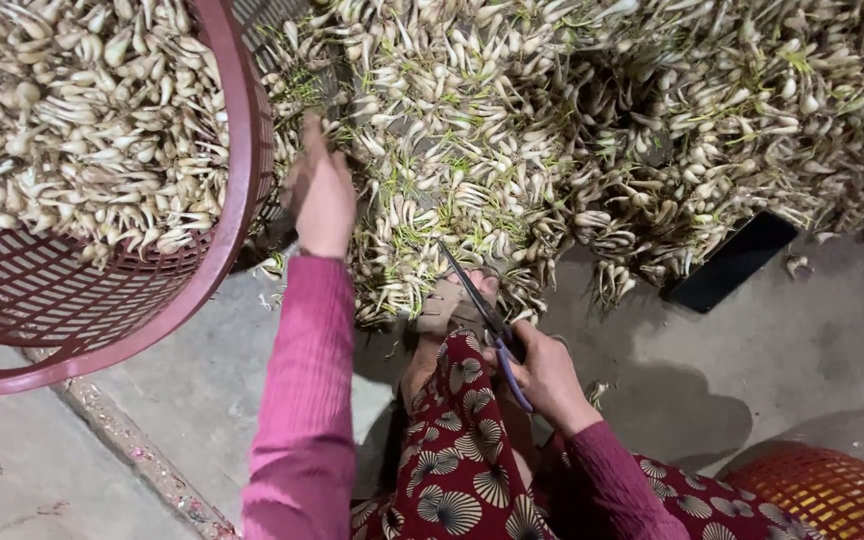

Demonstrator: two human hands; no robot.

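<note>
Left hand [320, 192] reaches into bulbs [472, 150], fingers hidden; right hand [549, 375] grips scissors [487, 320]. Bulbs light, brittle: grab by stems.

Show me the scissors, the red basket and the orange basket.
scissors [482, 305], head view, on the blades.
red basket [244, 150], head view, on its rim.
orange basket [822, 490], head view, on its latticed wall.

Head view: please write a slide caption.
Left hand reaches into piled bulbs; right hand holds scissors beside a red basket.
</note>
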